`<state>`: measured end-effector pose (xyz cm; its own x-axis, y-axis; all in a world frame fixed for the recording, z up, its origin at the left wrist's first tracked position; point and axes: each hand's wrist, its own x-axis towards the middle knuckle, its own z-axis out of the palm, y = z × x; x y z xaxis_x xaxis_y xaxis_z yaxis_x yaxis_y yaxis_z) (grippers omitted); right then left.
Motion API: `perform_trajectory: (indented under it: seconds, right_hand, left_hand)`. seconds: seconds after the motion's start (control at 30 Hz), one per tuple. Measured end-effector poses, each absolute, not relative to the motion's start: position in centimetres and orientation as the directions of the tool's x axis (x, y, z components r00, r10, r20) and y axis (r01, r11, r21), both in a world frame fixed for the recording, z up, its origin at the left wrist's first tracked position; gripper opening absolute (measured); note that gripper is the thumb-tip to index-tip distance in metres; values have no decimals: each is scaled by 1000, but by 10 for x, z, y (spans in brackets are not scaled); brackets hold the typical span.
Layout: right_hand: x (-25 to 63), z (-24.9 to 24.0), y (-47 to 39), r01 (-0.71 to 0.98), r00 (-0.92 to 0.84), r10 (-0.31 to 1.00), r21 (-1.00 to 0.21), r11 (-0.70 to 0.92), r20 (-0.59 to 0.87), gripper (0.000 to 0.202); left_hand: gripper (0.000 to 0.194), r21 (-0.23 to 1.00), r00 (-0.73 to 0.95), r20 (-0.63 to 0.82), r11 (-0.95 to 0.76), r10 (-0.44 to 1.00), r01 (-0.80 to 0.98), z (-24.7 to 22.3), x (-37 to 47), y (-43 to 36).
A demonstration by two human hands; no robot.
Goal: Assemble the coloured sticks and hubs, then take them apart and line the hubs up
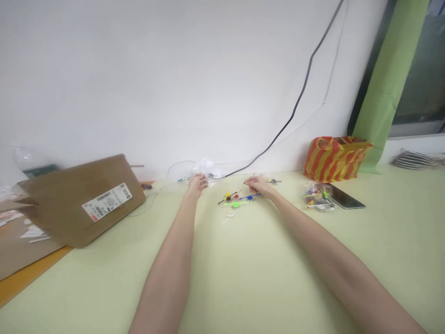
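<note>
The left hand [197, 183] has its grip closed on a clear bag [207, 164], likely steadying it, while the right hand [259, 184], grip unclear, is beside coloured pointers [236, 205] spread on the surface [222, 273], presumably for easy reach.

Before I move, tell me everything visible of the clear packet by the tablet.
The clear packet looks like thin, crinkled plastic. Small coloured pieces show through, green and yellow among them, jumbled; finer shapes are blurred. It lies on the pale green tabletop, right of the right hand and in front of the striped bag. It sits at the left end of the tablet; whether they overlap is unclear. No hand touches it.
</note>
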<state>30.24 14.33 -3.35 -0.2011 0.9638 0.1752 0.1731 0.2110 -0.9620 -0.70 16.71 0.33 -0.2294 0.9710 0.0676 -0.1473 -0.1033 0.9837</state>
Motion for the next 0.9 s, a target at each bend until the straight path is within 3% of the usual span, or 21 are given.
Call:
perform_trajectory:
  seconds: [0.2, 0.33, 0.53, 0.67, 0.9]
  right_hand:
    - [322, -51, 150, 237, -24, 978, -949, 206, 206, 19]
    - [325, -58, 152, 363, 20, 971, -907, 214, 237, 27]
    - [328, -54, 152, 658, 185, 909, -734, 168, 374, 45]
    - [328, -55, 149, 842, 87, 913, -519, 146, 399, 58]
    - [329, -56, 149, 949, 145, 938, -313, -41, 314, 45]
  left_hand:
    - [38, 924, -195, -68, 136, 978, 357, 9, -50, 163]
    - [39, 827, -191, -31, 133, 981, 547, 4, -72, 161]
    - [37, 719, -56, 78, -18, 995, 695, -8, -51, 166]
    - [34, 676, 18, 175, -133, 984, 725, -26, -21, 162]
    - [32, 508, -3, 249, -128, 968, 852, -33, -11, 158]
